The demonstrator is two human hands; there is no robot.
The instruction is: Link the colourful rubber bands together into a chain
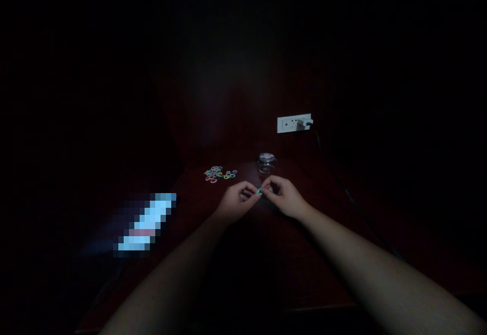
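Note:
Between my two hands, above the dark table, is a small teal hair tie (pixel 259 191). My left hand (pixel 236 202) pinches it from the left with thumb and finger. From the other side my right hand (pixel 283 196) pinches it too, fingertips almost meeting the left ones. A loose heap of colourful hair ties (pixel 213 174) lies beyond my left hand, with several more spread to its right. Just behind my right hand stands a small clear jar (pixel 266 165) with its lid on.
The dark reddish table (pixel 243 274) is dimly lit. A bright, pixelated screen (pixel 146 223) lies at the left. On the back wall is a white socket plate (pixel 287 124) with a plug (pixel 305 121) in it; a dark cable (pixel 348 195) runs down the right side.

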